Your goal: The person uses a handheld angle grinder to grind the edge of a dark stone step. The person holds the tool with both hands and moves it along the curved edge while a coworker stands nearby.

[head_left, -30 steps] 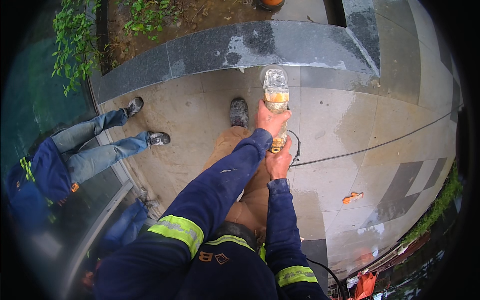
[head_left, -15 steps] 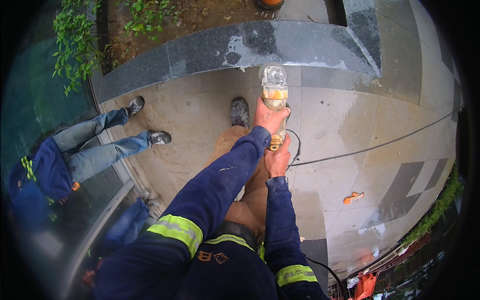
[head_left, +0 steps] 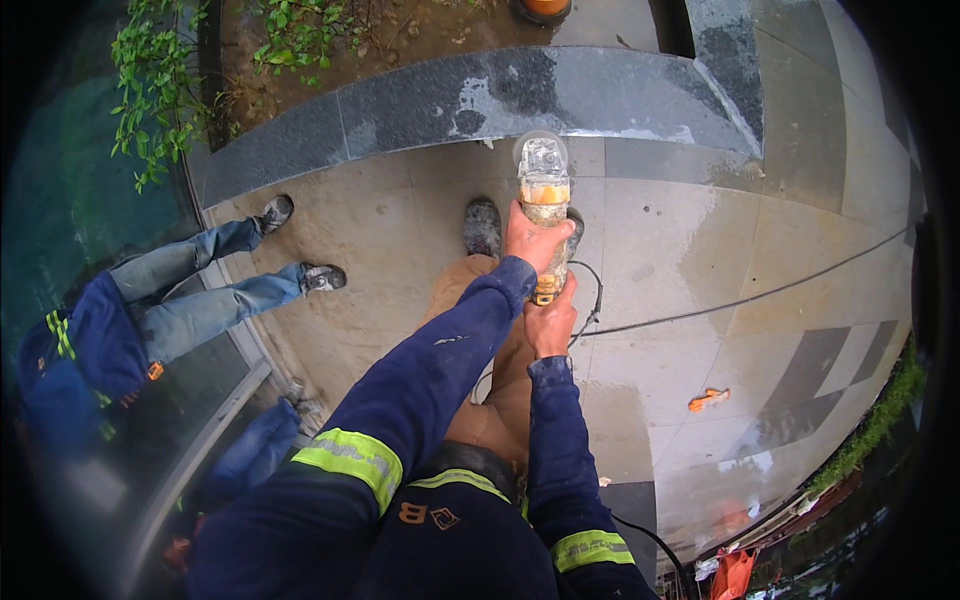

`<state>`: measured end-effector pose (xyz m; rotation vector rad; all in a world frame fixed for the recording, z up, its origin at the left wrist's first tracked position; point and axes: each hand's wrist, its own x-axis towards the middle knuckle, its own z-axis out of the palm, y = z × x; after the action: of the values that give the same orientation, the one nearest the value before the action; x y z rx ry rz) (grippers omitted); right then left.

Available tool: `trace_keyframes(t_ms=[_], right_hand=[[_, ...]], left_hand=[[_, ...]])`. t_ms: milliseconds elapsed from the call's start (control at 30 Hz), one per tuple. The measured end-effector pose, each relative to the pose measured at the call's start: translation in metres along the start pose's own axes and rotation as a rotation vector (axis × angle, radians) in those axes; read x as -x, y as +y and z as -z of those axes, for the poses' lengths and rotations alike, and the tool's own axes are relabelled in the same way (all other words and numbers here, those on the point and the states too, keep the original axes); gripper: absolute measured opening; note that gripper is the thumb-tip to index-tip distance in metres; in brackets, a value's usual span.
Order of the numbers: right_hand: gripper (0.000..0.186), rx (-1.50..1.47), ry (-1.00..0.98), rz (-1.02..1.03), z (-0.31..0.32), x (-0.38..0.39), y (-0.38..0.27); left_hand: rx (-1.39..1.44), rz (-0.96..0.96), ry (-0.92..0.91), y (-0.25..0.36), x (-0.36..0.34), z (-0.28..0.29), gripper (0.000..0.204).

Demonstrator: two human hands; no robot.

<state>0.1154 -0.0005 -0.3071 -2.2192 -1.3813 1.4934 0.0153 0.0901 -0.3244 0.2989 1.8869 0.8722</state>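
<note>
Both my hands grip a dusty, yellow-and-grey angle grinder [head_left: 545, 190], held out in front of me over the paving. My left hand [head_left: 535, 238] wraps round the middle of its body. Behind it, my right hand [head_left: 551, 318] closes on the rear end, where a dark power cord [head_left: 600, 295] hangs down. The round disc [head_left: 540, 138] at the grinder's far end looks blurred. It overlaps the near edge of the grey stone curb [head_left: 400, 110]; whether it touches the stone I cannot tell.
A planter bed [head_left: 310, 65] with leafy branches [head_left: 150, 100] lies beyond the curb. At left stands another person [head_left: 190, 290] in jeans, beside a glass front. The black cable [head_left: 760, 295] runs off right across the tiles. An orange-and-white glove [head_left: 709, 399] lies on the floor.
The grinder and both hands have shifted very slightly left. Both hands keep their grip, and the whole scene sits a little lower in view.
</note>
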Motion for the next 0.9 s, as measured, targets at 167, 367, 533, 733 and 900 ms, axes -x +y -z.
trace_keyframes(t_ms=[167,367,533,733,900], right_hand=[[0.078,0.040,-0.005,-0.020,0.001,0.002,0.000],[0.074,0.065,-0.052,-0.027,-0.001,0.003,-0.011],[0.072,0.019,-0.055,-0.064,0.003,0.008,-0.023],[0.069,0.059,-0.033,-0.006,-0.010,0.012,-0.015],[0.075,0.036,-0.052,-0.047,-0.006,0.010,-0.025]], left_hand=[[-0.061,0.021,0.019,-0.002,0.002,-0.002,0.064],[0.037,0.018,0.014,-0.005,-0.001,0.011,0.063],[-0.073,-0.012,0.038,-0.010,-0.004,0.011,0.067],[0.013,-0.004,0.037,-0.021,-0.007,0.019,0.061],[-0.050,0.005,0.032,-0.014,-0.006,0.019,0.066]])
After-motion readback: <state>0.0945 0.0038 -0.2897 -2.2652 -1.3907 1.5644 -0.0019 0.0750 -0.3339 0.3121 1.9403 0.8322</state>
